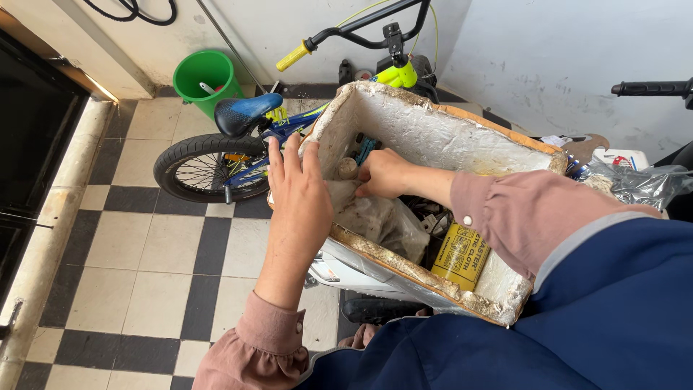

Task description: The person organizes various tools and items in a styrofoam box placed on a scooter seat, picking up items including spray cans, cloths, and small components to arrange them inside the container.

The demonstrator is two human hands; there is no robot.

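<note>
A foam box (433, 137) with a crumbling rim is tilted toward the viewer. The left hand (297, 189) is laid over the box's near-left rim, its fingers (292, 155) spread wide and flat against the wall, nothing clasped. The right hand (382, 173) is reached inside the box, its fingers curled down onto a crumpled plastic bag (379, 220); whether the bag is actually pinched cannot be told. A small round cap (347, 167) is seen just left of that hand. Inside the box, right of the bag, a yellow packet (462, 256) is lodged against the near wall. Behind the box a blue bicycle (238, 137) and a green bucket (204, 76) are standing.
</note>
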